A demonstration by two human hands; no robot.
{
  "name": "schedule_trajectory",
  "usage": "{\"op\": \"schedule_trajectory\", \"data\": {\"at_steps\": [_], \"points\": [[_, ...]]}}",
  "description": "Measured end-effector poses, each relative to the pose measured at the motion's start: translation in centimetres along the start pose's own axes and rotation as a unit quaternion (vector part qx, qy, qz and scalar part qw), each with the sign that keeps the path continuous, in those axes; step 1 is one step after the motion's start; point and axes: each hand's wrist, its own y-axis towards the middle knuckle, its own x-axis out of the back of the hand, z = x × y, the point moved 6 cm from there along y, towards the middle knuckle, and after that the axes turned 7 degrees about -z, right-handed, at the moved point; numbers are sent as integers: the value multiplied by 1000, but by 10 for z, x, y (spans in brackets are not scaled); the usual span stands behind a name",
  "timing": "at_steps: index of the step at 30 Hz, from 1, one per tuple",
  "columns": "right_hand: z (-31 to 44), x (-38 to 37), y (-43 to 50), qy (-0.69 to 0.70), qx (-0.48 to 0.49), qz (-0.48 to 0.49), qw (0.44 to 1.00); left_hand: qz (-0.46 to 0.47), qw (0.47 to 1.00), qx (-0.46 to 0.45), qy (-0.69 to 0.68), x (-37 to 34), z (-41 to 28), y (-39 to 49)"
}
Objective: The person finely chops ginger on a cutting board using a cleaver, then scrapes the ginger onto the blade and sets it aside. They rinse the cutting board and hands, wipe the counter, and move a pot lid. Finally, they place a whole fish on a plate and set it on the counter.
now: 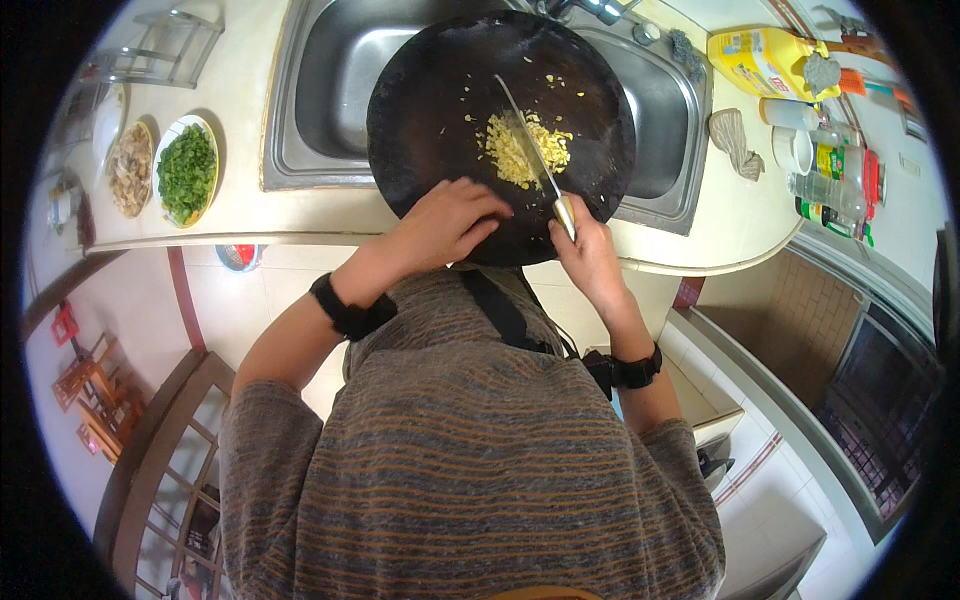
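Observation:
A dark round chopping board [427,105] lies across the double sink. On its middle is a pile of finely chopped pale yellow food [506,154], maybe garlic or ginger, with loose bits scattered round it. My right hand [589,244] grips the metal handle of a kitchen knife [534,146]; the blade stands over and partly in the pile, its tip pointing away from me. My left hand [450,225] is over the near left part of the board, fingers somewhat blurred and slightly curled, apart from the knife, with nothing seen in it.
At left on the counter are a plate of chopped greens [186,174], a plate of light brown pieces [130,169] and a metal rack [161,52]. A stainless double sink [322,176] lies beneath the board. At right are a folded cloth [735,142], a yellow jug [757,64] and several bottles [836,191].

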Motion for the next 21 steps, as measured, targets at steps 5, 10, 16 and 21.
{"op": "schedule_trajectory", "data": {"at_steps": [5, 10, 16, 21], "points": [[-17, 14, -2, 23, -61, -47, 997, -114, 993, -8, 10, 10, 2, 26], [-23, 12, 1, 39, -43, -86, 995, -156, 987, 21, 31, 34, 6, 18], [-15, -8, -7, 23, -103, -87, 991, -115, 992, 28, 34, 57, 19, 5], [9, -17, -14, 37, -127, -135, 982, -120, 993, -17, 6, 76, 34, -1]]}}
